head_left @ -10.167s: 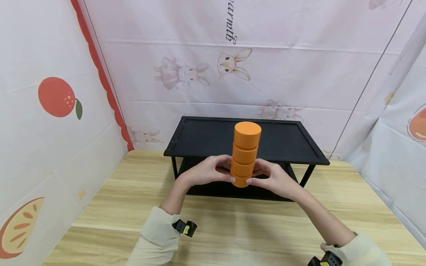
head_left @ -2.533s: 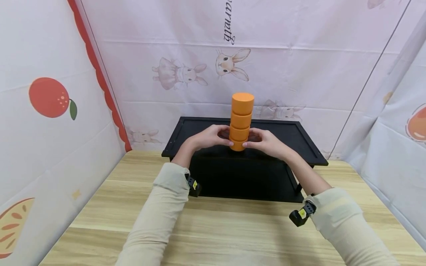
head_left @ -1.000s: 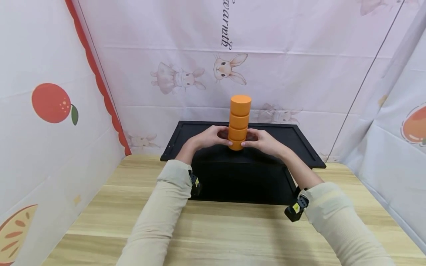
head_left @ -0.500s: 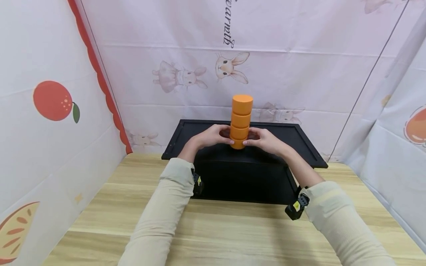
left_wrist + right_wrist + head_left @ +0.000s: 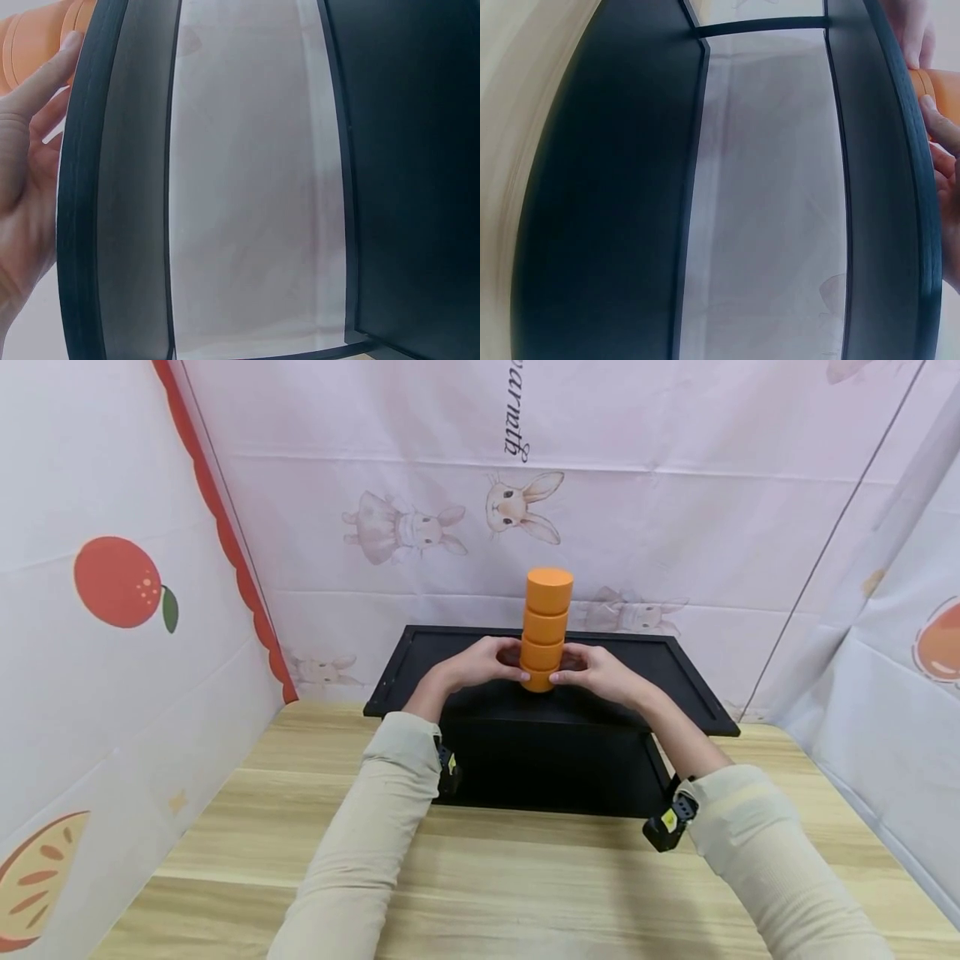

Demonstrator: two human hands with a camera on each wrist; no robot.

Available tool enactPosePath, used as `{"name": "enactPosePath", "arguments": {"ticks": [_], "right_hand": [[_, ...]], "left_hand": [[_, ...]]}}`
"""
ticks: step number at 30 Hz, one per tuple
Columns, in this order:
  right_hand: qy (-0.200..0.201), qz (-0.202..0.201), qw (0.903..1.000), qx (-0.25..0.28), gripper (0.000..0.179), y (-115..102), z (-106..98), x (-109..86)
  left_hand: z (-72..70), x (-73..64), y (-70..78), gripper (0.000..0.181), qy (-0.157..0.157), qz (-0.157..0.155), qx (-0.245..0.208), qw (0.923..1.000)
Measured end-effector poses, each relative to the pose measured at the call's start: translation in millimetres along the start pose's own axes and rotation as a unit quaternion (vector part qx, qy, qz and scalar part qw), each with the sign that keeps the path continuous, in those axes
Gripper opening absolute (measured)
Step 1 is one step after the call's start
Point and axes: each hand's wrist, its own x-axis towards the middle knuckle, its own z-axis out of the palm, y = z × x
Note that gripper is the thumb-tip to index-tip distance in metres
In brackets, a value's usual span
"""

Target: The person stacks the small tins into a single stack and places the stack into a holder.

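Observation:
An upright stack of several orange cylinders [image 5: 545, 628] stands over the upper board of a black two-tier shelf [image 5: 645, 668], near the middle of its front part. My left hand [image 5: 483, 662] grips the lowest cylinders from the left, thumb at the front and fingers behind. From the right, my right hand [image 5: 602, 675] grips the same low part, its thumb close to the left one. In the left wrist view the left hand [image 5: 34, 165] and part of the orange stack [image 5: 34, 41] show beyond the shelf edge. The right wrist view shows the right hand [image 5: 946, 150] at the stack [image 5: 943, 88].
The shelf's lower board [image 5: 540, 768] sits on a wood-grain table [image 5: 510, 885]. Printed cloth walls [image 5: 315, 527] with rabbits and fruit enclose the back and both sides. A wrist camera [image 5: 670, 821] is strapped to the right wrist, another on the left.
Since the oldest frame, both hands have carried the orange stack forward and up, from in front of the shelf to over its upper board. In the last second it has barely shifted.

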Motion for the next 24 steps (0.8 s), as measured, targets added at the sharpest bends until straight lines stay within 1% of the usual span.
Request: {"name": "enactPosePath", "arguments": {"ticks": [11,17,24], "right_hand": [[0.0,0.002,1.0,0.003,0.052,1.7,-1.5,1.2],[-0.001,0.001,1.0,-0.004,0.052,3.4,-1.0,1.2],[-0.005,-0.013,0.9999,0.002,0.054,3.6,-1.4,1.4]], "left_hand": [[2.0,1.7,-0.1,0.046,0.003,-0.003,-0.009,1.0],[3.1,1.3,-0.7,0.047,0.003,-0.004,-0.005,1.0],[2.5,0.3,0.9,0.047,0.007,-0.014,-0.003,0.9999]]}}
